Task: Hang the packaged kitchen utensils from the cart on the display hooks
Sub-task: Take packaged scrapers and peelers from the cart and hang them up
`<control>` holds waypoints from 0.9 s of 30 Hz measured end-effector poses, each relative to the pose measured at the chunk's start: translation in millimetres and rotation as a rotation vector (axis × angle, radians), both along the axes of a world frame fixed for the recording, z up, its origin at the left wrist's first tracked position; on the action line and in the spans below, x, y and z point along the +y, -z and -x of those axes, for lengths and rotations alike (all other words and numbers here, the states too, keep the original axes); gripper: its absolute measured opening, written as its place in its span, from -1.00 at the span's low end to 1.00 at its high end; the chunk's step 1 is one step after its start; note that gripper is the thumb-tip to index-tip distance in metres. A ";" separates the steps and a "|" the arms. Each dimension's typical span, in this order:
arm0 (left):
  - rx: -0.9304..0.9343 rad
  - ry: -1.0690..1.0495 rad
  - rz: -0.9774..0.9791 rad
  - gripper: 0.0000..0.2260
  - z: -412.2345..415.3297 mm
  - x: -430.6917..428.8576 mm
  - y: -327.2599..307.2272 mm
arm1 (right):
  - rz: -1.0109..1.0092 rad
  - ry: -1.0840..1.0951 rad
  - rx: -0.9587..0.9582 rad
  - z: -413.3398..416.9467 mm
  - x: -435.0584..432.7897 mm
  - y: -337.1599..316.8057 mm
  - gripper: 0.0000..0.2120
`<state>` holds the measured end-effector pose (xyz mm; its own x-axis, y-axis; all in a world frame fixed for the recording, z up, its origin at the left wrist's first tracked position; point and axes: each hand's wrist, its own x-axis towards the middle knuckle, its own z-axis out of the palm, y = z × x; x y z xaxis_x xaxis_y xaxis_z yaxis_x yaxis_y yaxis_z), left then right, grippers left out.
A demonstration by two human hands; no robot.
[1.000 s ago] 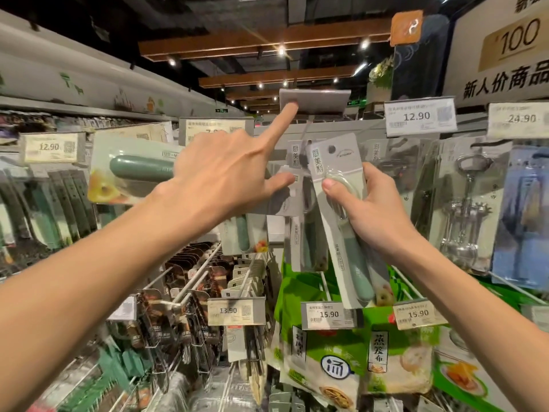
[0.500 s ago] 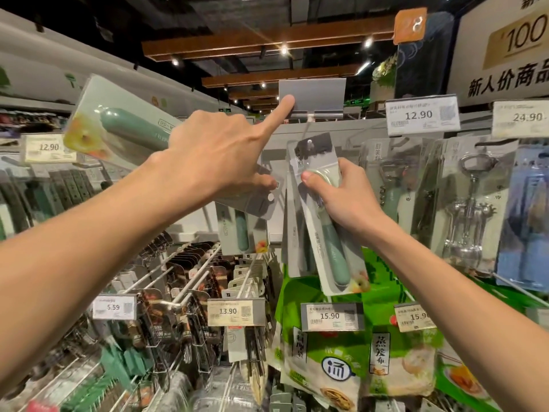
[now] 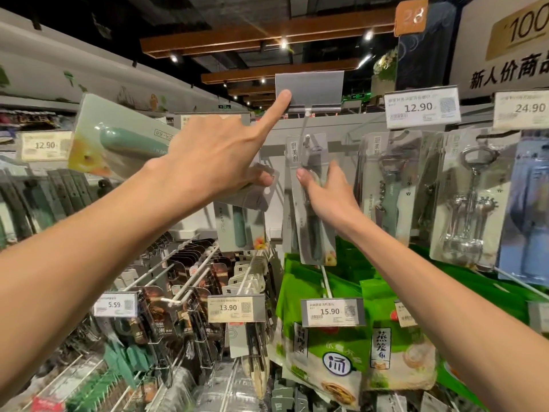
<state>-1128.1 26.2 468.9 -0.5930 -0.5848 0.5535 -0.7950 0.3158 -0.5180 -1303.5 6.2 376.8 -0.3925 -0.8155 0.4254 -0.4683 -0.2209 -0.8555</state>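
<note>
My left hand (image 3: 214, 156) is doing two things at once. Its index finger is stretched straight up to the centre top of the frame, the tip touching the lower left edge of the blank grey tag holder (image 3: 309, 87). The thumb and the other fingers are curled round the tilted utensil pack (image 3: 124, 141). This green-handled tool in a clear blister slants away toward the upper left, and its hang-hole end pokes out just below my thumb.

My right hand (image 3: 329, 197), at the centre of the frame, grips the hanging utensil pack (image 3: 312, 233), thumb across the front and fingers behind. That pack stands nearly upright against the grey back panel. The end of the display hook (image 3: 307, 138) shows at the top of its card, directly under the tag holder. More packs of the same kind sit behind it.

To the right hang a bottle opener pack (image 3: 389, 188) and a winged corkscrew pack (image 3: 472, 203), under price tags reading 12.90 (image 3: 421, 107) and 24.90 (image 3: 523, 110). Below my right wrist are green pouches (image 3: 320, 352) behind a 15.90 tag (image 3: 331, 312). At lower left, rows of wire hooks carry dark packs beside tags of 13.90 (image 3: 234, 307) and 5.59 (image 3: 116, 304).
</note>
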 end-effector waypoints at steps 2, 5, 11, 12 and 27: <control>0.016 0.014 -0.035 -0.03 -2.5 -3.0 0.9 | 0.037 -0.002 0.029 3.2 4.2 6.6 -0.44; 0.039 0.056 -0.083 -0.04 -7.0 -7.0 1.0 | 0.294 0.180 0.222 2.4 24.4 22.6 -0.60; 0.143 0.158 -0.333 0.02 -1.7 -13.3 6.1 | 0.001 -0.301 0.039 -29.8 66.8 49.8 -0.65; 0.187 0.188 -0.369 0.00 -0.8 -13.7 7.6 | -0.134 -0.434 -0.037 -34.2 69.6 48.9 -0.63; 0.710 0.644 -0.539 -0.12 16.7 -25.4 45.8 | 0.293 -0.312 -0.365 -25.2 60.1 25.5 -0.87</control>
